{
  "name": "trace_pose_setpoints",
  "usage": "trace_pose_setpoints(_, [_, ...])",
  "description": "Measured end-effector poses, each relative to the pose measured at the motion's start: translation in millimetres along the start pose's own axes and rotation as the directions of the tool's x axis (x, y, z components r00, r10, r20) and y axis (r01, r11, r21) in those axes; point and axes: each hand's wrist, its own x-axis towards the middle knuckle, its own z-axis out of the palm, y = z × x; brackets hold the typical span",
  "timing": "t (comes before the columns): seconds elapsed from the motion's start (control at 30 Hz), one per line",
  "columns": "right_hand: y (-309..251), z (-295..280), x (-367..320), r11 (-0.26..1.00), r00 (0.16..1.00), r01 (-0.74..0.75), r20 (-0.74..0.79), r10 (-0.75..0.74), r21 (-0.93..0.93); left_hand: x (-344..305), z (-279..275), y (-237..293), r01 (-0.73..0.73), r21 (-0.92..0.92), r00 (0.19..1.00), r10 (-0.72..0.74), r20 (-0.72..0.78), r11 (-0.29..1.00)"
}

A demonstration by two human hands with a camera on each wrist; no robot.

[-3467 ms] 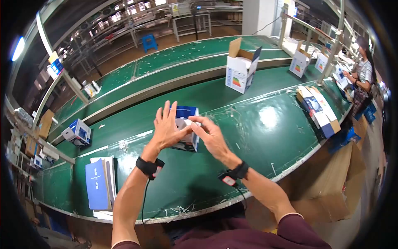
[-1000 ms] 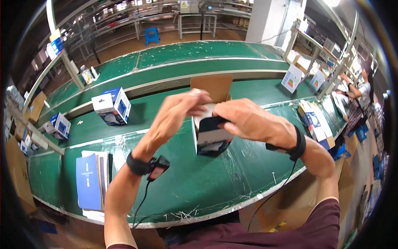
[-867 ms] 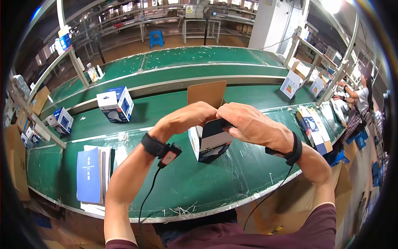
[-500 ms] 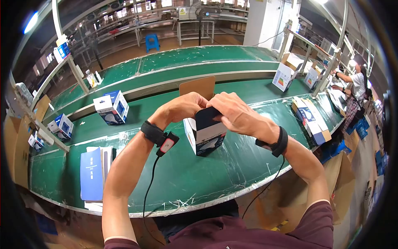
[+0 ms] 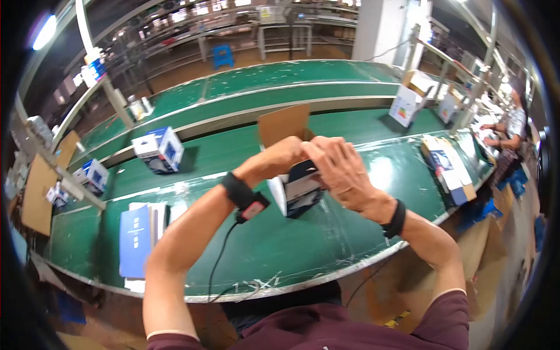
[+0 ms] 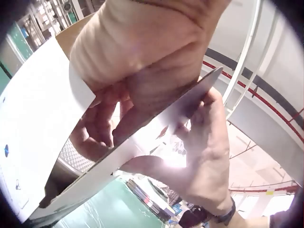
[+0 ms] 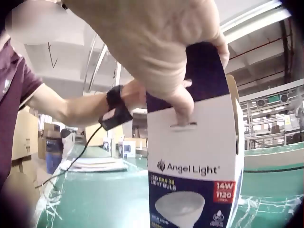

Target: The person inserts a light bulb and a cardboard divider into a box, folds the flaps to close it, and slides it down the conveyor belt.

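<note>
A white and dark-blue light bulb box stands upright before me on the green bench, its brown back flap raised. My right hand holds the raised front flap. Its thumb is at the slot on the printed face and its fingers are over the edge, as the right wrist view shows. My left hand reaches in over the open top. Its bent fingers are inside, by a white ribbed surface. I cannot tell whether they grip anything there.
Blue folder and papers lie left on the green bench. Closed bulb boxes stand farther left. Open white boxes and flattened cartons are at right, near another person. Plastic scraps line the front edge.
The small box from 3.5 s ago is out of my hands, and a larger open box stands before me. Since half a second ago, my right fingers have straightened along the flap.
</note>
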Motion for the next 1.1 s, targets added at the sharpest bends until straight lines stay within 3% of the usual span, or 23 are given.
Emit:
trace_pose_setpoints(0.03, [4.4, -0.2, 4.1, 0.999, 1.000, 0.011, 0.028, -0.012, 0.047, 1.2, 4.4, 9.7, -0.153, -0.068, 0.986, 0.148, -0.076, 0.986])
trace_pose_setpoints(0.07, [4.7, -8.1, 12.8, 0.983, 0.999, 0.018, 0.033, -0.025, 0.183, 7.9, 10.2, -16.1, -0.227, -0.002, 0.966, 0.225, -0.127, 0.974])
trace_pose_setpoints(0.1, [3.8, -10.6, 16.8, 0.963, 0.999, 0.031, 0.012, -0.035, 0.269, 6.4, 9.9, -25.2, -0.149, 0.027, 0.984, 0.151, -0.091, 0.988])
trace_pose_setpoints(0.13, [4.3, -9.7, 17.7, 0.966, 0.999, 0.028, 0.023, -0.035, 0.258, 6.7, 11.5, -28.0, -0.183, 0.013, 0.977, 0.184, -0.105, 0.983])
trace_pose_setpoints(0.17, [-3.1, -14.8, 20.6, 0.965, 0.999, 0.009, 0.028, -0.016, 0.263, 5.4, 15.4, -27.4, -0.130, -0.075, 0.980, 0.116, -0.164, 0.989])
trace_pose_setpoints(0.2, [-5.9, -16.3, 21.5, 0.965, 0.999, 0.024, 0.017, -0.029, 0.260, 2.8, 21.3, -19.9, 0.062, -0.143, 0.968, -0.094, -0.231, 0.988])
trace_pose_setpoints(0.23, [-6.1, -14.0, 21.8, 0.958, 0.999, 0.031, 0.006, -0.035, 0.284, -2.2, 23.8, -5.2, 0.180, -0.057, 0.933, -0.188, -0.305, 0.982])
trace_pose_setpoints(0.3, [-3.3, -10.4, 20.5, 0.950, 1.000, 0.027, -0.012, -0.024, 0.312, -18.2, 15.3, 33.6, 0.237, 0.030, 0.907, -0.210, -0.364, 0.971])
trace_pose_setpoints(0.33, [-1.5, -10.1, 20.2, 0.953, 0.999, 0.036, -0.021, -0.031, 0.301, -27.6, 8.9, 48.1, 0.287, -0.088, 0.863, -0.298, -0.408, 0.954])
trace_pose_setpoints(0.4, [1.9, -8.5, 20.5, 0.947, 0.999, 0.021, -0.036, -0.010, 0.322, -60.2, -15.7, 57.9, 0.222, -0.251, 0.848, -0.314, -0.426, 0.942])
trace_pose_setpoints(0.43, [2.5, -8.0, 18.9, 0.943, 0.999, 0.010, -0.039, 0.003, 0.332, -80.7, -26.8, 63.3, 0.204, -0.286, 0.804, -0.327, -0.497, 0.936])
trace_pose_setpoints(0.47, [2.1, -5.1, 19.3, 0.914, 0.995, -0.045, -0.064, 0.077, 0.404, -119.2, -49.6, 45.6, 0.156, -0.393, 0.625, -0.398, -0.671, 0.906])
trace_pose_setpoints(0.5, [3.9, -3.1, 18.5, 0.920, 0.997, -0.035, -0.055, 0.061, 0.390, -142.5, -66.6, 7.5, 0.108, -0.414, 0.529, -0.405, -0.746, 0.904])
trace_pose_setpoints(0.53, [6.1, -0.8, 19.1, 0.925, 0.998, -0.020, -0.046, 0.041, 0.379, -162.7, -81.6, -31.3, 0.174, -0.354, 0.396, -0.394, -0.830, 0.919])
trace_pose_setpoints(0.57, [6.5, 1.2, 21.2, 0.929, 0.999, 0.000, -0.037, 0.015, 0.369, -187.0, -95.2, -82.7, 0.404, -0.202, 0.273, -0.328, -0.904, 0.892])
trace_pose_setpoints(0.6, [4.3, 3.2, 22.8, 0.925, 0.999, -0.020, -0.020, 0.030, 0.380, -212.8, -105.7, -131.5, 0.752, 0.100, 0.312, -0.218, -0.925, 0.651])
trace_pose_setpoints(0.7, [7.6, -0.2, 32.6, 0.918, 0.996, -0.087, 0.061, 0.068, 0.388, -232.7, -86.1, -166.5, 0.925, 0.022, 0.169, -0.359, -0.918, 0.380])
trace_pose_setpoints(0.77, [9.0, 2.6, 35.3, 0.964, 0.996, -0.018, 0.091, -0.006, 0.267, -219.2, -68.0, -159.3, 0.830, 0.291, 0.332, -0.003, -0.943, 0.475])
trace_pose_setpoints(0.87, [4.3, 11.8, 42.8, 0.984, 0.986, 0.055, 0.147, -0.081, 0.172, -159.7, -30.3, -65.5, 0.585, 0.429, 0.454, 0.160, -0.876, 0.688])
trace_pose_setpoints(0.9, [5.2, 15.1, 43.3, 0.977, 0.979, 0.042, 0.189, -0.082, 0.209, -144.1, -12.4, -32.5, 0.447, 0.379, 0.520, 0.109, -0.847, 0.811])
trace_pose_setpoints(0.97, [6.1, 21.1, 36.2, 0.960, 0.956, -0.002, 0.282, -0.080, 0.278, -122.5, 18.2, 26.7, 0.264, 0.535, 0.697, 0.224, -0.681, 0.803])
trace_pose_setpoints(1.03, [7.0, 22.9, 33.3, 0.958, 0.954, 0.062, 0.266, -0.139, 0.280, -107.8, 48.0, 59.3, 0.254, 0.558, 0.788, 0.165, -0.593, 0.790])
trace_pose_setpoints(1.1, [9.7, 25.2, 29.0, 0.955, 0.935, 0.109, 0.299, -0.193, 0.276, -97.6, 64.0, 58.7, 0.335, 0.682, 0.819, 0.157, -0.552, 0.650])
